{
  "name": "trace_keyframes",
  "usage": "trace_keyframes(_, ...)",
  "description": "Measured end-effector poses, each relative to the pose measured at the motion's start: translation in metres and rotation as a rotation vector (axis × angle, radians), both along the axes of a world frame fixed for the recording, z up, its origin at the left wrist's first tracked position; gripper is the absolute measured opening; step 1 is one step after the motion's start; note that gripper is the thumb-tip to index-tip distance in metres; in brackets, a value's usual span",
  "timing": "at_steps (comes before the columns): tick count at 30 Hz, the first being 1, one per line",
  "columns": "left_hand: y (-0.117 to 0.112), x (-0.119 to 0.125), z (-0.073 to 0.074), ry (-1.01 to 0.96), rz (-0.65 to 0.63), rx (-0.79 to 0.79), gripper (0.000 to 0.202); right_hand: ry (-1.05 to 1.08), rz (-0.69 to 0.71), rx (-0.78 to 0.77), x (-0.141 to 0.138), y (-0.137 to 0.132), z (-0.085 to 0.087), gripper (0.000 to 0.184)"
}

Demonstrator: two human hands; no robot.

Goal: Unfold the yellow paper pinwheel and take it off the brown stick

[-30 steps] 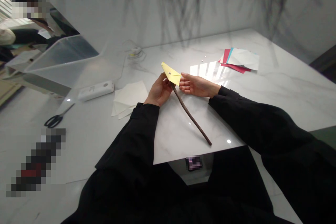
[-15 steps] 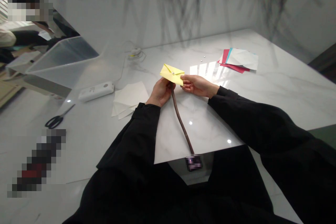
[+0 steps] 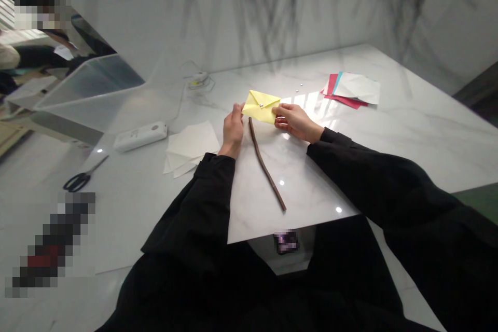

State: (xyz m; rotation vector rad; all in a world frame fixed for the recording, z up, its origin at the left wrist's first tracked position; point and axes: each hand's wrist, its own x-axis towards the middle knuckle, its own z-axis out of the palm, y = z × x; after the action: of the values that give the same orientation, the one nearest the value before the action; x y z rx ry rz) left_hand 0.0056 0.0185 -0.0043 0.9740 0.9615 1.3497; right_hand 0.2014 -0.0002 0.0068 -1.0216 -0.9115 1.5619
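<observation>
The yellow envelope (image 3: 257,110) is held between left hand (image 3: 233,129) and right hand (image 3: 298,121).

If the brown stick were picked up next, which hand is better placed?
Probably the left hand: it is right beside the far end of the stick. The right hand looks farther from that end and grips the right side of the yellow envelope.

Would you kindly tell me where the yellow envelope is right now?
In the head view, the yellow envelope is near the middle, between the left hand and the right hand, just above the upper end of the brown stick.
</observation>
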Motion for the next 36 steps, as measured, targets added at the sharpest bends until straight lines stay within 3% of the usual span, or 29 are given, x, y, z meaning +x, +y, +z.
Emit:
trace_keyframes(6,-0.016,0.005,0.018,-0.034,-0.112,0.032,0.041,-0.055,-0.007,0.061,-0.003,-0.003,-0.003,0.016)
trace_keyframes(13,-0.018,0.006,0.01,0.013,-0.131,0.049,0.039,-0.134,0.038,0.159,-0.003,-0.002,-0.009,0.019)
trace_keyframes(21,-0.011,-0.001,0.002,0.067,-0.125,0.036,0.046,-0.205,-0.055,0.219,-0.003,0.002,-0.012,0.021)
trace_keyframes(26,-0.011,-0.002,0.002,0.077,-0.124,0.039,0.047,-0.338,-0.037,0.272,-0.001,0.007,-0.021,0.024)
trace_keyframes(28,-0.011,-0.001,0.001,0.086,-0.11,0.042,0.046,-0.481,-0.109,0.367,0.001,0.008,-0.024,0.034)
trace_keyframes(31,-0.012,0.0,0.001,0.101,-0.084,0.05,0.043,-0.739,-0.317,0.648,0.001,0.006,-0.023,0.055)
trace_keyframes(33,-0.012,0.0,0.001,0.104,-0.077,0.055,0.043,-0.871,-0.382,0.827,0.001,0.002,-0.018,0.055)
trace_keyframes(36,-0.014,0.001,0.001,0.101,-0.092,0.06,0.045,-0.982,-0.352,0.957,-0.002,-0.005,-0.012,0.043)
